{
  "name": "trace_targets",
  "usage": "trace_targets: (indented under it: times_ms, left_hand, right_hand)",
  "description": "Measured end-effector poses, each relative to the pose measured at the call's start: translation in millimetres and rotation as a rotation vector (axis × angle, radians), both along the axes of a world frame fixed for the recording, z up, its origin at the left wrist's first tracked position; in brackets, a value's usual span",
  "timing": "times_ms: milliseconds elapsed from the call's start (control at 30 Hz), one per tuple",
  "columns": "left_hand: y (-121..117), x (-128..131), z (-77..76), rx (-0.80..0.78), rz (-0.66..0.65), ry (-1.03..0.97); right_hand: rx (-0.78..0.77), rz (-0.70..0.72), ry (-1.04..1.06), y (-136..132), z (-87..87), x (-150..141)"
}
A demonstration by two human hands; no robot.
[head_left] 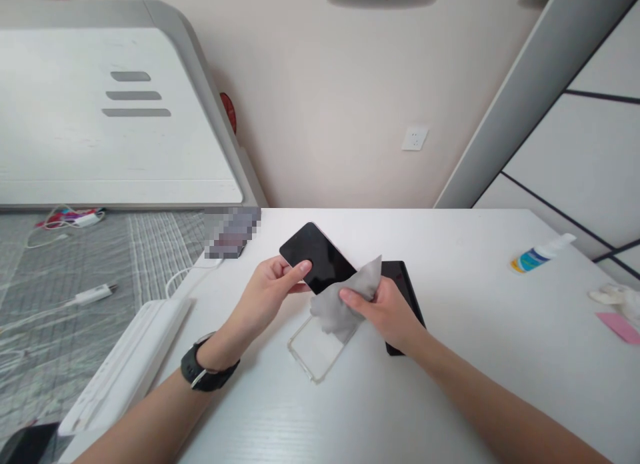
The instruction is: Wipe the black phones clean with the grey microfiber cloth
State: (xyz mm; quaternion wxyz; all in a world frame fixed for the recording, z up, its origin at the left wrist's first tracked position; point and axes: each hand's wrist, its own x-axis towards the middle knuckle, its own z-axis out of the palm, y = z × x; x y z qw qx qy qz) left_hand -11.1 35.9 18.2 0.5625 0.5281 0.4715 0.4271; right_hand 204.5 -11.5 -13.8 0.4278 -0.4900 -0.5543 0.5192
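My left hand (265,294) grips a black smartphone (313,256) by its lower edge, with the thumb on the dark glass. My right hand (383,311) is shut on a crumpled grey microfibre cloth (343,307), which presses against the phone's near corner. Below the hands, a transparent phone case (313,351) lies flat on the white table (465,331), partly covered by the cloth. A flat black rectangular device or box (406,297) lies beneath my right hand, mostly hidden by it. A black wristwatch (207,364) is on my left wrist.
A small spray bottle (543,256) lies at the table's right, near a pink card (619,328) and a white cloth (615,297). A white power strip (125,364) sits along the left edge. A pixelated object (233,232) lies at the back corner. Cables lie on the grey floor mat beyond.
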Motion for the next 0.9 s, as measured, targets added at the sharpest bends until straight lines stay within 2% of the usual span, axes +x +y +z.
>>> trace_targets:
  times_ms: [133, 333, 500, 767, 900]
  left_hand:
    - [-3, 2, 5.9, 0.025, -0.01, 0.089]
    - [-10, 9, 5.9, 0.025, -0.123, 0.116]
    - [-13, 10, 3.2, 0.137, -0.245, 0.21]
    - [-16, 8, 8.1, 0.174, -0.202, 0.355]
    - [-17, 8, 8.2, 0.185, -0.32, 0.435]
  right_hand:
    - [0.005, -0.011, -0.036, 0, 2.4, 3]
    - [0.029, 0.063, 0.056, 0, -3.1, -4]
    - [0.008, -0.006, 0.031, -1, -4.8, -5]
    - [-0.038, -0.066, 0.039, -5, 0.9, -5]
    - [-0.064, -0.098, 0.077, -4, -0.6, -5]
